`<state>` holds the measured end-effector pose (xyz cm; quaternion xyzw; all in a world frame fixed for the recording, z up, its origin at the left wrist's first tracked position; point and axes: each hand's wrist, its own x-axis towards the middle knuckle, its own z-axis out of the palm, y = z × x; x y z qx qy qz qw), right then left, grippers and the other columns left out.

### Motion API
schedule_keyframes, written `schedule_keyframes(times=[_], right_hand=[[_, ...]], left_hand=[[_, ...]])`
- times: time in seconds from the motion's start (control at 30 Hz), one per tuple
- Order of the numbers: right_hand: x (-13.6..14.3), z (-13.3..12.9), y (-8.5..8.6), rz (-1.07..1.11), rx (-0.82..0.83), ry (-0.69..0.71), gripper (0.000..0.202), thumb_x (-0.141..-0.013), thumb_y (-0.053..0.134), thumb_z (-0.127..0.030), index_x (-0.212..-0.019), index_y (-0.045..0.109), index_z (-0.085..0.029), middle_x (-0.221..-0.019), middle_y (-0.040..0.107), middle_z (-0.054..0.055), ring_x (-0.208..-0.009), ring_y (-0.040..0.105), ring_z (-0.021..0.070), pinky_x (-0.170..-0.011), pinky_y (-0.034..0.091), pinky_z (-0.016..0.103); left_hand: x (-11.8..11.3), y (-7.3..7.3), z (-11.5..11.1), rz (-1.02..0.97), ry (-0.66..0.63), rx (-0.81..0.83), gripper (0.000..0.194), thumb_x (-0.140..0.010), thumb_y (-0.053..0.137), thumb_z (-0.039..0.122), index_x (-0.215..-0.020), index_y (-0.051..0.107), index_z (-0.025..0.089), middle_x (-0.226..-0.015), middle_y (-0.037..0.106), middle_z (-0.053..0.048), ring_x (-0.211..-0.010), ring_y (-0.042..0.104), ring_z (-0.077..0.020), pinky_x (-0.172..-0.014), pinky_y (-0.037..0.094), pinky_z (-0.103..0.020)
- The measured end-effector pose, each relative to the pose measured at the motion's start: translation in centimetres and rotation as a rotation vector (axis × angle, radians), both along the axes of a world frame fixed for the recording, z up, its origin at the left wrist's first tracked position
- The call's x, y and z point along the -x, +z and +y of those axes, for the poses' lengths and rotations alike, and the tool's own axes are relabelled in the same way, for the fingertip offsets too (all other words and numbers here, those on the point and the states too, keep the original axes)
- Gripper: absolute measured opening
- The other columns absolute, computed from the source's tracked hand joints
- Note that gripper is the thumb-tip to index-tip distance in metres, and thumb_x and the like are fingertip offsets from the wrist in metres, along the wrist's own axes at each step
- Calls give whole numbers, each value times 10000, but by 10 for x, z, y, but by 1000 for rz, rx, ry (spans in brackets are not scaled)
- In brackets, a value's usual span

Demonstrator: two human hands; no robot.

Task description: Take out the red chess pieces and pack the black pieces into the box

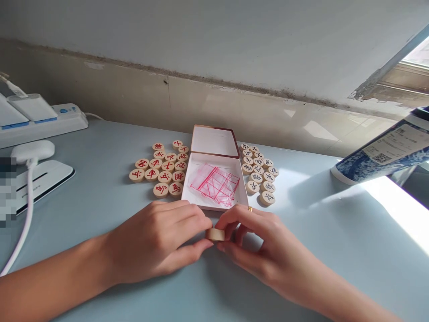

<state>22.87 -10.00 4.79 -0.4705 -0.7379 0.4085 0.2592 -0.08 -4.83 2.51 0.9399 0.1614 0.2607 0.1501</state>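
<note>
Wooden disc (215, 234) pinched on edge between left hand (157, 241) and right hand (264, 250), fingertips of both closed on its rim from opposite sides, so that the piece stands clear of the table (100, 214) and its flat faces remain free; marking on the faces not legible from this angle. Directly beyond the grip, open box (214, 179) with hinged lid folded back, a crumpled clear plastic sheet with red lines (214, 183) lying in the tray, near enough to be reached without shifting the wrists. Beyond and to the left of the grip, red-lettered pieces (161, 170) laid face up in loose rows; beyond and to the right, dark-lettered pieces (259, 172) likewise, the two colours kept apart by the box between them. Ring (250, 208) on a right finger. Far left of the grip, power strip (40, 120) and white cable (23, 223); far right, blue-and-white packet (382, 156).
</note>
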Motion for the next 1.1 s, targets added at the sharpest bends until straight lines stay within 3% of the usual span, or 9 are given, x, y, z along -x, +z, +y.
schedule_keyframes(times=[0.13,0.27,0.4,0.57,0.7,0.8,1.1], right_hand=[[1,-3,2,-27,-33,6,148,-888,615,-93,-953,635,-224,-876,702,-39,-718,619,83,-666,508,187],[3,-3,7,-19,6,33,85,-942,617,-193,-1016,650,-221,-949,745,-16,-754,660,99,-681,529,208],[2,-2,7,-81,12,65,66,-989,570,-226,-971,634,-226,-866,717,-37,-730,633,90,-673,515,208],[-7,-1,4,-208,-313,-4,48,-988,577,-196,-985,563,-242,-947,705,-30,-744,626,87,-653,496,206],[-16,5,2,-369,-596,-115,125,-992,539,-124,-1052,552,-234,-1108,715,16,-774,641,112,-667,501,244],[-19,11,-2,-468,-628,-146,105,-1001,534,-135,-1055,577,-214,-1067,723,33,-765,655,145,-661,515,283],[-20,13,-8,-523,-607,-55,190,-1044,457,-196,-992,639,-184,-1021,738,66,-804,721,207,-658,578,359]], left_hand=[[0,2,0,-19,-5,-13,97,-1005,511,113,-991,591,166,-869,685,-8,-748,661,-139,-686,499,-243],[2,2,0,-27,-22,-69,131,-1009,507,108,-1003,628,158,-915,709,-24,-770,672,-134,-679,498,-239],[2,2,-1,-51,-14,-171,163,-996,522,82,-1051,655,159,-938,723,-23,-776,677,-139,-662,496,-242],[3,3,-1,-82,87,-217,202,-1001,508,68,-1126,645,149,-998,671,-53,-858,669,-148,-762,510,-249],[2,2,2,-57,206,-316,193,-969,541,35,-1106,644,124,-1044,648,-86,-979,628,-226,-863,495,-348],[2,1,4,-8,197,-306,224,-979,514,15,-1152,622,106,-1039,667,-80,-997,624,-230,-887,489,-371],[3,-2,6,104,207,-291,256,-984,484,3,-1165,609,134,-1051,701,-60,-981,672,-229,-873,492,-380]])
